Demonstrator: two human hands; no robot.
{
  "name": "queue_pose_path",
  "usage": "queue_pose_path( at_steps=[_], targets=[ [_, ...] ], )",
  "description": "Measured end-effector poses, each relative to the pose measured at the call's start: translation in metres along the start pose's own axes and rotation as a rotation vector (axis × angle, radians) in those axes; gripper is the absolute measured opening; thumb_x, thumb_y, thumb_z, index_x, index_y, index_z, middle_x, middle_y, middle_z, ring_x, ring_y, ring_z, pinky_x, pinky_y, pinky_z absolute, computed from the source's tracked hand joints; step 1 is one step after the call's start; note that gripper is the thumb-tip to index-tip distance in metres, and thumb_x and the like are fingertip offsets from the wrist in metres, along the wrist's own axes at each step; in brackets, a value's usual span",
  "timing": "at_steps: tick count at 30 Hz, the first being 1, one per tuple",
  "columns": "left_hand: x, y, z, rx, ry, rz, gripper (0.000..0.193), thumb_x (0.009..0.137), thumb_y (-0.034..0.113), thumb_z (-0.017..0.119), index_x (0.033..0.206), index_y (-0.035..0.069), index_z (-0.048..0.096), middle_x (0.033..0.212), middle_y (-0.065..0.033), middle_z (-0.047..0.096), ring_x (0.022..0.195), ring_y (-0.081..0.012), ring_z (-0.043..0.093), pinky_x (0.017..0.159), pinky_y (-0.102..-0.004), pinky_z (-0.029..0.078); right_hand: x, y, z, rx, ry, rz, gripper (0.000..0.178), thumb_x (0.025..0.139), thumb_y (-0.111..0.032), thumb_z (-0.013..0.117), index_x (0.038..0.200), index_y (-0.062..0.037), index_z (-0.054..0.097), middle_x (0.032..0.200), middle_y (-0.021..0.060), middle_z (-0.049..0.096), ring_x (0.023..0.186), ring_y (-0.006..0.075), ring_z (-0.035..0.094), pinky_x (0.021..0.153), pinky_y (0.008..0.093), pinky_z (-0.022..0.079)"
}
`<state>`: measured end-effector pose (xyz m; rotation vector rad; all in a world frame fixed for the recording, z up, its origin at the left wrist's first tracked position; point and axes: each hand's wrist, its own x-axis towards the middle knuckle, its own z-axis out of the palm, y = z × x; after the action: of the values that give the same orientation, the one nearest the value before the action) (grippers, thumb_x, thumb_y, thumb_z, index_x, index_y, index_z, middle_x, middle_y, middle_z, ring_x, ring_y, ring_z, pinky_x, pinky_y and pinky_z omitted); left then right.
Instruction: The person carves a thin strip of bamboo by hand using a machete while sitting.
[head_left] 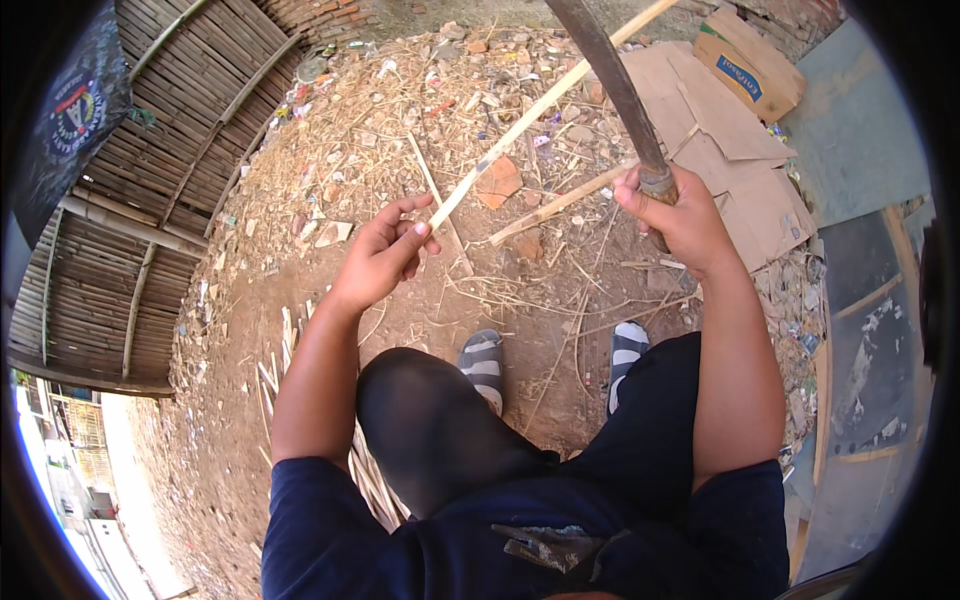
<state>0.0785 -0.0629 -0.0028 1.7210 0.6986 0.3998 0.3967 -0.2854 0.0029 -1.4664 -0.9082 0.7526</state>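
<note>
My left hand pinches the near end of a long thin bamboo strip, which runs up and to the right toward the top edge. My right hand is closed around the wooden handle of a long dark blade. The blade points up and away, crossing over the strip. Both hands are held above the dirt ground in front of my knees. My feet in striped sandals rest on the ground below the hands.
A woven bamboo wall stands at the left. Flattened cardboard lies at the upper right, with a box beyond it. Rubble, bricks and litter cover the ground ahead. Cut bamboo strips lie by my left leg.
</note>
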Motion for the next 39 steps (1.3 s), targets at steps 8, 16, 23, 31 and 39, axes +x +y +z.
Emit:
queue_pose_path(
  at_steps=[8,16,23,31,39],
  targets=[
    [-0.084,-0.076,-0.067,0.747,0.126,-0.155,0.046,0.104,0.021,0.065,0.146,0.004,0.054,0.093,-0.0094,0.079,0.08,-0.0169,0.071,0.073,-0.0357,0.054,-0.004,0.003,-0.017,0.035,0.223,-0.007,0.033,0.089,-0.032,0.085,0.102,-0.0074,0.068,0.082,-0.0032,0.063,0.068,0.0076,0.057,0.062,0.0249,0.046],
    [-0.12,-0.087,-0.153,0.761,-0.158,-0.63,0.049,0.102,0.023,0.066,0.146,0.005,0.054,0.106,-0.0089,0.08,0.079,-0.0175,0.07,0.072,-0.0353,0.056,0.004,0.007,-0.024,0.153,0.367,0.111,0.033,0.093,-0.031,0.082,0.105,-0.0083,0.062,0.092,0.0005,0.064,0.065,0.0077,0.053,0.057,0.0253,0.045],
    [-0.043,-0.029,-0.225,1.452,0.758,-0.412,0.086,0.104,0.047,0.06,0.168,0.011,0.015,0.167,-0.027,0.032,0.154,-0.0376,0.036,0.124,-0.0512,0.035,0.008,0.006,-0.018,0.225,0.383,0.184,0.034,0.095,-0.031,0.079,0.111,-0.0064,0.062,0.101,0.0044,0.066,0.07,0.009,0.052,0.061,0.0252,0.045],
    [0.055,-0.105,-0.138,0.996,-0.138,-0.453,0.077,0.1,0.058,0.062,0.158,0.01,0.045,0.157,-0.0177,0.052,0.138,-0.0339,0.058,0.112,-0.0482,0.049,0.006,0.014,-0.03,0.256,0.401,0.21,0.032,0.097,-0.03,0.077,0.113,-0.0071,0.062,0.107,0.005,0.068,0.071,0.0087,0.052,0.063,0.026,0.045],
    [0.14,-0.239,-0.102,0.728,-0.219,-0.717,0.07,0.099,0.057,0.063,0.147,0.006,0.056,0.127,-0.0124,0.07,0.099,-0.0202,0.073,0.071,-0.0403,0.062,-0.002,0.022,-0.041,0.181,0.45,0.239,0.032,0.098,-0.03,0.076,0.113,-0.0058,0.063,0.104,0.0049,0.068,0.07,0.0083,0.053,0.064,0.0246,0.045]
  ],
)
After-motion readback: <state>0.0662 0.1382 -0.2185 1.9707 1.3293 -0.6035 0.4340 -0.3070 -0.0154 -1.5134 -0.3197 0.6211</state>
